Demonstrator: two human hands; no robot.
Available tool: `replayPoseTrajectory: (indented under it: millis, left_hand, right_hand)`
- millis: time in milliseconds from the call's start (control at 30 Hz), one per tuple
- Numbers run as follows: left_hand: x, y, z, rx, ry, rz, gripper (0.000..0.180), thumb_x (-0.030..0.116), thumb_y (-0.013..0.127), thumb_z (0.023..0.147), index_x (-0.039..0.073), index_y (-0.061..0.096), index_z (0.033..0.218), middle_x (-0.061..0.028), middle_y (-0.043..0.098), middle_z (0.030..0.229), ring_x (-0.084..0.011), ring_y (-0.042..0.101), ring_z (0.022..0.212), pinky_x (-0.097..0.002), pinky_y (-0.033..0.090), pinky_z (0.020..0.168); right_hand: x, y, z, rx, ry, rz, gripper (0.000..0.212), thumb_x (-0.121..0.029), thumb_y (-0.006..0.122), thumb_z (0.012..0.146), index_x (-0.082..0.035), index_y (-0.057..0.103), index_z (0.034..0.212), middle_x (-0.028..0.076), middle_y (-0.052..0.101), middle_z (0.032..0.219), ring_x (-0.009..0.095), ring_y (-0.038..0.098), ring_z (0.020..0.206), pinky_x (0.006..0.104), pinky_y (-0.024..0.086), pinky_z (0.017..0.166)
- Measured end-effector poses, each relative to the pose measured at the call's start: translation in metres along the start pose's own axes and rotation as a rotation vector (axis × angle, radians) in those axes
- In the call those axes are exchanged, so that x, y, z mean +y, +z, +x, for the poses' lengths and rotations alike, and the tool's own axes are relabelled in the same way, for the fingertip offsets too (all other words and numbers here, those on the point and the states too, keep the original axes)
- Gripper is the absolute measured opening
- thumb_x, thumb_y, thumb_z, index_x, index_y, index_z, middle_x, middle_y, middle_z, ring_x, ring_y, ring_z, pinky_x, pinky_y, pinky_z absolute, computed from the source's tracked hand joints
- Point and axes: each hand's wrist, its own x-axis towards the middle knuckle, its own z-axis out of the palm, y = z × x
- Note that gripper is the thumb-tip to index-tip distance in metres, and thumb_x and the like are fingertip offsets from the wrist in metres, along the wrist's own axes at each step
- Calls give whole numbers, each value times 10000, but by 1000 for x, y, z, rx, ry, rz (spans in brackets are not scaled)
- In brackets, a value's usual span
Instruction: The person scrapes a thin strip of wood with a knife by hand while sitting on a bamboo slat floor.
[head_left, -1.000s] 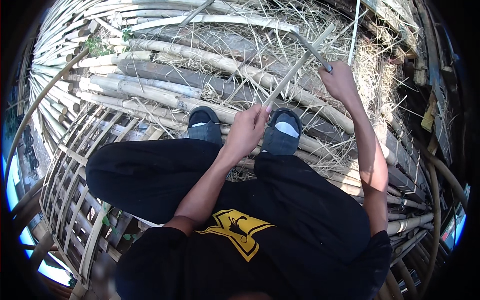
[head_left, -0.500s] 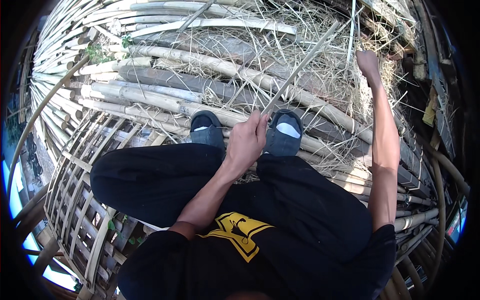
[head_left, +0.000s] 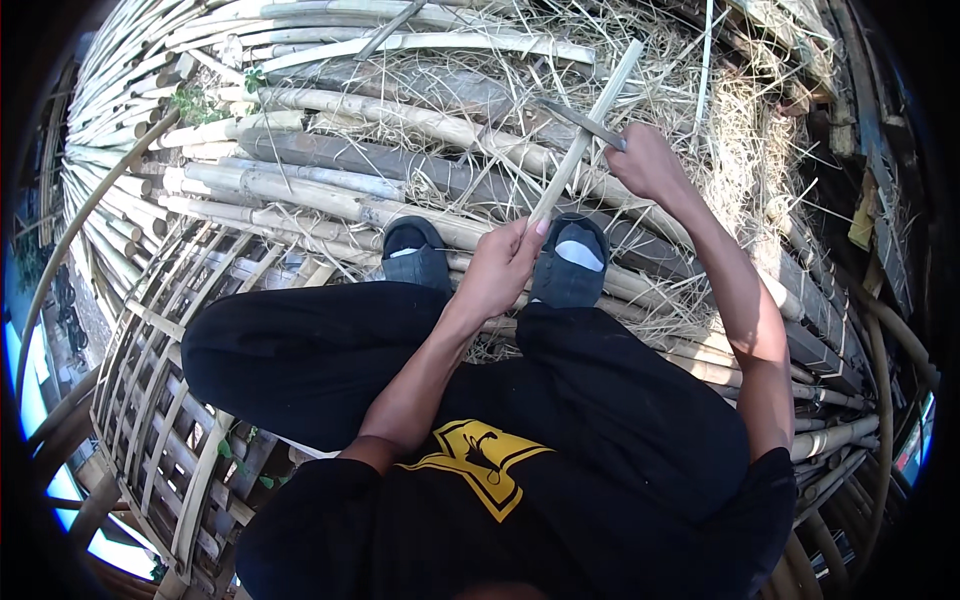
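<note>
A pale, flat bamboo strip [head_left: 590, 133] slants up and away from my left hand [head_left: 497, 268], whose fingers are closed round its near end, just above my dark sandals [head_left: 572, 262]. My right hand [head_left: 648, 160] is closed on the handle of a knife [head_left: 588, 124]. The knife's dark blade lies across the strip around its middle, pointing left. My fingers cover most of the handle. Thin bamboo shavings [head_left: 640, 190] are strewn beneath both hands.
Bamboo poles [head_left: 400, 115] lie side by side under my feet and ahead. A woven bamboo lattice [head_left: 165, 400] stands at my left, beside a bent cane [head_left: 75, 230]. Dark timber [head_left: 870, 150] edges the right side. A small green plant [head_left: 254, 79] grows at the far left.
My right hand has come in from the far right, bringing the knife across the strip. The strip has turned slightly, its far end shifting left, while my left hand stays almost in place.
</note>
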Motion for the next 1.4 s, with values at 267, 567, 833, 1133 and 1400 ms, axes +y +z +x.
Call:
replayPoseTrajectory:
  millis: [267,567,833,1133,1400]
  left_hand:
    - [15,2,-16,-60,100,68,364,339,466,1013,73,482,764,71,395,630,-12,343,515,-208,289,448]
    - [17,2,0,-82,-102,-391,266,308,525,988,93,448,852,86,317,519,-11,289,371,-188,238,342]
    - [14,4,5,-259,-91,-418,208,191,590,947,41,517,1071,35,452,614,-50,419,401,-201,354,389]
    - [1,4,11,-130,-128,-239,282,292,601,941,28,585,1038,4,531,656,-73,523,499,-223,443,470]
    - [4,-1,9,87,-4,249,320,326,582,955,8,616,940,11,523,647,-43,395,536,-259,328,475]
  right_hand:
    - [144,-66,53,401,454,-33,438,-288,494,779,114,650,855,328,642,842,422,660,824,465,490,765]
    - [68,-17,-5,40,226,985,402,-402,568,942,-49,591,752,-96,285,460,22,232,366,228,183,360]
    - [-27,34,-21,-227,90,1150,326,-361,667,896,-38,620,896,-88,388,503,18,296,385,218,201,380]
    - [-11,11,-5,134,178,1358,215,-247,653,919,-90,557,806,-95,338,510,19,266,389,214,192,392]
    - [1,4,-12,101,197,1012,274,-295,613,940,-22,638,936,-108,303,498,11,247,394,214,179,394]
